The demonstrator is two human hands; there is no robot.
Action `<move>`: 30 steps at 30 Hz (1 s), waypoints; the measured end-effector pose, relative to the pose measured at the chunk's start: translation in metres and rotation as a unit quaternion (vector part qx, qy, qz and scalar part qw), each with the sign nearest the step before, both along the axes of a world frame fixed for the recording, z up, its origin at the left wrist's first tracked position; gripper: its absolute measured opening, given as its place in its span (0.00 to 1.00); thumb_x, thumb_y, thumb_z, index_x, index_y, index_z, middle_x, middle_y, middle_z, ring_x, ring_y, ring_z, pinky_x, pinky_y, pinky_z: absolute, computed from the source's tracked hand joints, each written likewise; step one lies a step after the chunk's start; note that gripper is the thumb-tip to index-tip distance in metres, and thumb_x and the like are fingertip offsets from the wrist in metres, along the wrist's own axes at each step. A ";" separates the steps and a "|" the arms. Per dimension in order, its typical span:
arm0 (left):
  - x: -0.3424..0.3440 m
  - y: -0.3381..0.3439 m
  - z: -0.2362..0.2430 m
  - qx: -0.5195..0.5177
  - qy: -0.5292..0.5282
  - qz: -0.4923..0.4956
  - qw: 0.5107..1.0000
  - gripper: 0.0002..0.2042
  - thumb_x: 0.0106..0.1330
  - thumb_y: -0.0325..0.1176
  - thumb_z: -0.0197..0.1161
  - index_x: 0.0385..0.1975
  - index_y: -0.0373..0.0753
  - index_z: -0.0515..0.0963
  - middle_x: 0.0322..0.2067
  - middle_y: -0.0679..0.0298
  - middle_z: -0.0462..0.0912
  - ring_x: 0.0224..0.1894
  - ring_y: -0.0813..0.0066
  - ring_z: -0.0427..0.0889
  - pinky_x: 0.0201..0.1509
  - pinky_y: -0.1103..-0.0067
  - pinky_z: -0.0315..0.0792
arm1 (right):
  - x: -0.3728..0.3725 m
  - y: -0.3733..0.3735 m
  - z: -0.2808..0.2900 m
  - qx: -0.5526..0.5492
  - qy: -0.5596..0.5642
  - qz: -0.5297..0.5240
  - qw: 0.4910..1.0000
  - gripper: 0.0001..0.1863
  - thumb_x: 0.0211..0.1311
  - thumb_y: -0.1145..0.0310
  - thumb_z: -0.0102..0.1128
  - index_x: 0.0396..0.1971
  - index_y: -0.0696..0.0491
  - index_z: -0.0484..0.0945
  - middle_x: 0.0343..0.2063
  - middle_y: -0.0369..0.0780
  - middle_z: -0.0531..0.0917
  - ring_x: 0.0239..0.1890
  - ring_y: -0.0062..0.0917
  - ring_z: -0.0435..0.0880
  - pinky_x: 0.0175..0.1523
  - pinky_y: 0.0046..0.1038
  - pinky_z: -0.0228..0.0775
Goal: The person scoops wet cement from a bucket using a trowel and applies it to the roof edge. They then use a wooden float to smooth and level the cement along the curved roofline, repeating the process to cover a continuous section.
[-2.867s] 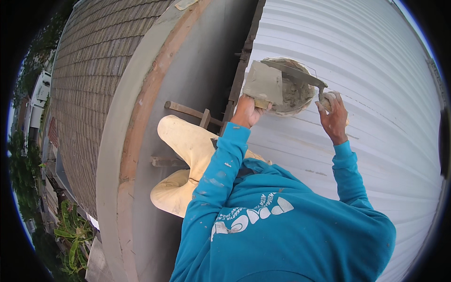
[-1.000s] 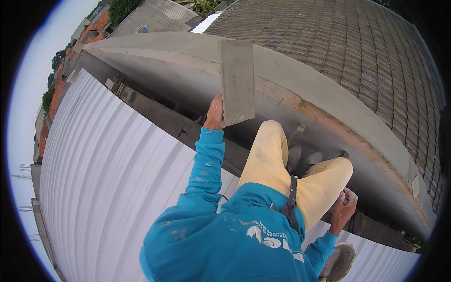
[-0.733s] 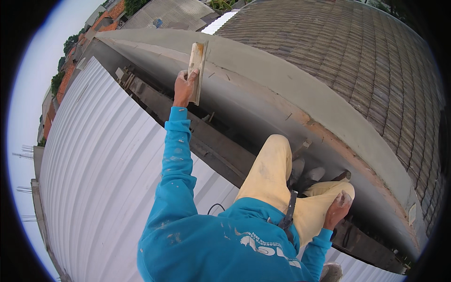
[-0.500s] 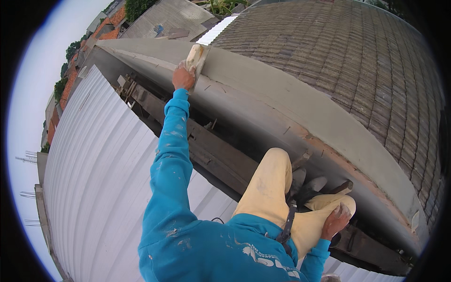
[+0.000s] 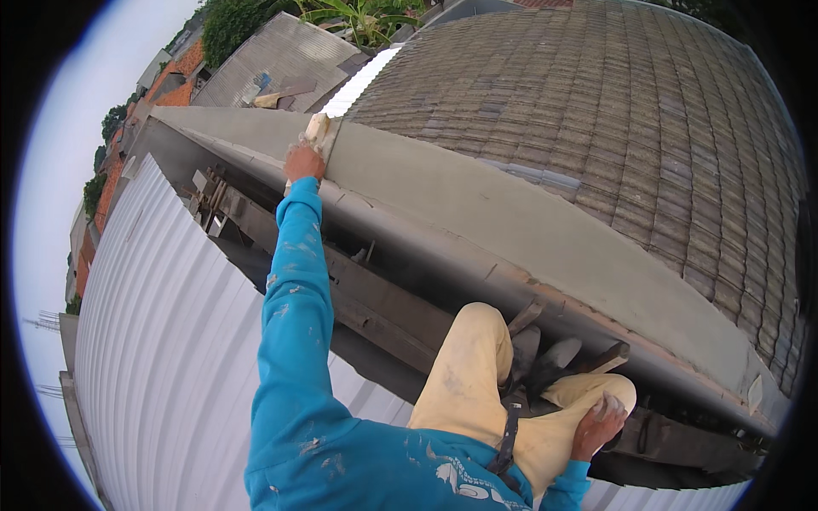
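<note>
With my left arm stretched far out, my left hand (image 5: 304, 162) is closed around a pale plastering float (image 5: 318, 129). The float lies across the top of a wall coated in smooth grey mortar (image 5: 460, 196), at the far part of the wall. My fingers partly cover the float, so its working face is hidden. My right hand (image 5: 600, 426) rests over my bent right knee (image 5: 615, 393), fingers laid on the cream trousers, with no tool in it. Mortar specks mark my blue sleeve.
White corrugated roofing (image 5: 162, 341) slopes off on the left. A dark gap with a wooden beam (image 5: 383, 315) runs between it and the wall. A tiled roof (image 5: 579, 111) lies beyond the wall on the right. Wooden stubs (image 5: 609, 358) jut out near my feet.
The whole view has shifted. My left hand and the float are farther along the wall, toward its far left end. My right hand stays on the knee.
</note>
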State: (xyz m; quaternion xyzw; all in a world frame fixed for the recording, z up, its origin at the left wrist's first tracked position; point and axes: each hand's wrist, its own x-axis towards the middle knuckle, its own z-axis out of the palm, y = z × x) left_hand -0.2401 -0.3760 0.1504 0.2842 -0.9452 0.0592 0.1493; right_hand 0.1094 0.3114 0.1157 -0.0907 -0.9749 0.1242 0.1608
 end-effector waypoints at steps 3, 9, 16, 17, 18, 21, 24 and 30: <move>-0.007 -0.009 -0.002 -0.038 -0.004 0.002 0.999 0.28 0.67 0.48 0.54 0.63 0.37 0.66 0.54 0.45 0.75 0.54 0.49 0.76 0.57 0.62 0.71 | 0.002 0.000 -0.006 -0.008 -0.012 -0.016 1.000 0.11 0.64 0.68 0.54 0.44 0.53 0.77 0.43 0.42 0.79 0.50 0.37 0.75 0.54 0.39 0.63; 0.006 0.003 0.007 -0.013 -0.037 -0.069 0.997 0.30 0.67 0.49 0.55 0.64 0.37 0.66 0.52 0.41 0.76 0.51 0.47 0.78 0.54 0.62 0.73 | -0.005 -0.008 -0.001 0.007 -0.008 -0.009 1.000 0.10 0.64 0.69 0.54 0.43 0.53 0.78 0.42 0.42 0.79 0.50 0.37 0.75 0.56 0.40 0.63; 0.072 0.090 0.016 -0.019 -0.011 -0.134 0.991 0.30 0.67 0.51 0.55 0.65 0.40 0.66 0.43 0.48 0.79 0.45 0.51 0.81 0.47 0.63 0.75 | -0.005 -0.002 -0.008 0.045 -0.037 -0.031 0.998 0.11 0.66 0.68 0.50 0.42 0.52 0.78 0.42 0.41 0.79 0.49 0.38 0.75 0.57 0.41 0.62; 0.067 0.080 0.018 -0.022 -0.016 -0.116 0.993 0.30 0.67 0.51 0.55 0.65 0.40 0.66 0.42 0.48 0.79 0.45 0.51 0.81 0.47 0.63 0.76 | -0.002 -0.002 -0.008 0.047 -0.044 -0.036 0.997 0.10 0.66 0.67 0.50 0.42 0.52 0.78 0.42 0.41 0.79 0.49 0.37 0.76 0.58 0.41 0.62; 0.056 0.066 0.017 -0.025 -0.021 -0.099 0.995 0.30 0.67 0.51 0.55 0.65 0.40 0.66 0.42 0.48 0.79 0.44 0.51 0.81 0.46 0.63 0.76 | 0.000 -0.002 -0.008 0.050 -0.051 -0.044 0.996 0.10 0.66 0.67 0.50 0.42 0.52 0.78 0.42 0.41 0.79 0.49 0.37 0.76 0.58 0.41 0.62; 0.008 -0.014 0.014 -0.058 -0.016 -0.052 0.997 0.30 0.68 0.53 0.53 0.65 0.40 0.66 0.44 0.48 0.79 0.43 0.50 0.81 0.47 0.60 0.75 | 0.000 0.006 -0.014 0.065 -0.040 -0.026 0.997 0.10 0.66 0.67 0.50 0.42 0.52 0.78 0.41 0.41 0.79 0.48 0.37 0.76 0.59 0.41 0.62; -0.023 -0.048 0.008 -0.055 -0.045 0.006 0.997 0.29 0.67 0.51 0.55 0.62 0.38 0.69 0.46 0.45 0.79 0.46 0.50 0.82 0.47 0.61 0.77 | -0.005 0.010 -0.015 0.057 -0.049 -0.002 0.997 0.10 0.66 0.67 0.52 0.42 0.53 0.79 0.41 0.42 0.80 0.47 0.39 0.76 0.54 0.41 0.63; 0.050 0.043 0.011 -0.071 -0.065 -0.116 0.989 0.33 0.67 0.53 0.55 0.67 0.40 0.63 0.45 0.47 0.80 0.43 0.51 0.83 0.44 0.61 0.77 | -0.008 -0.008 -0.004 0.052 -0.048 -0.032 0.997 0.11 0.66 0.65 0.50 0.40 0.51 0.80 0.40 0.40 0.80 0.47 0.36 0.77 0.57 0.41 0.63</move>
